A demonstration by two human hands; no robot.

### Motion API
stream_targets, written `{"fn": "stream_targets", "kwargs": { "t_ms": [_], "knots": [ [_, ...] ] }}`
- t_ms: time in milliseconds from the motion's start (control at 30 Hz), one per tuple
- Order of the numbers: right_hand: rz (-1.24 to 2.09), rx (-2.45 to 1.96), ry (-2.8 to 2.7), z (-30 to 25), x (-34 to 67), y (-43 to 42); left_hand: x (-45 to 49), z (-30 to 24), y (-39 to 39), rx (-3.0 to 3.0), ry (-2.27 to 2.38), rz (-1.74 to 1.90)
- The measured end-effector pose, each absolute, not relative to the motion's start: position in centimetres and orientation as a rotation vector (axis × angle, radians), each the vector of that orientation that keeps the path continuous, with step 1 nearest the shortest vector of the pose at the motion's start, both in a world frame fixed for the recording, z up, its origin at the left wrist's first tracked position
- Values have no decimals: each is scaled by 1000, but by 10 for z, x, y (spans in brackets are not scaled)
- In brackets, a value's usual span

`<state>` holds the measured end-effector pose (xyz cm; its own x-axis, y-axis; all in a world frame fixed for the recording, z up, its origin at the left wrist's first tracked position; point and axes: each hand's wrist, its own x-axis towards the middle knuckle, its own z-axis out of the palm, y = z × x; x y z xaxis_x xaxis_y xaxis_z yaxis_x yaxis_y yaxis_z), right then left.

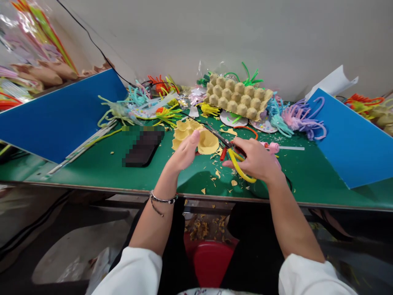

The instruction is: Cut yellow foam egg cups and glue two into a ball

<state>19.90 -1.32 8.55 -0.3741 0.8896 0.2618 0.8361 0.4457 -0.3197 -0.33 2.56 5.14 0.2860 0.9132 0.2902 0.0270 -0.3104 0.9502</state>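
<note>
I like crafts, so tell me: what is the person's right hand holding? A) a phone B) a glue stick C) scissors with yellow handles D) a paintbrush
C. The right hand has its fingers through the yellow handles of the scissors, whose blades point at the yellow egg-carton cup held by the left hand.

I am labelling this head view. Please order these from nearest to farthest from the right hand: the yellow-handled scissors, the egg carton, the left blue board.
1. yellow-handled scissors: held in the right hand.
2. egg carton: behind, by the wall.
3. left blue board: far left.
</note>
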Motion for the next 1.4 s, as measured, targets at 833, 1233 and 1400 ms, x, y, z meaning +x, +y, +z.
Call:
{"fn": "stream_targets", "kwargs": {
  "t_ms": [833, 1233, 1400],
  "knots": [
    [307, -1418, -2217, 82, 199, -12, -5, 51, 33, 1705, 764, 1185],
    [272, -1386, -2117, 78, 200, -9, -6, 50, 34, 1646, 625, 1149],
    [342, -1368, -1837, 74, 200, -4, -2, 47, 41, 1430, 608, 1305]
  ]
}}
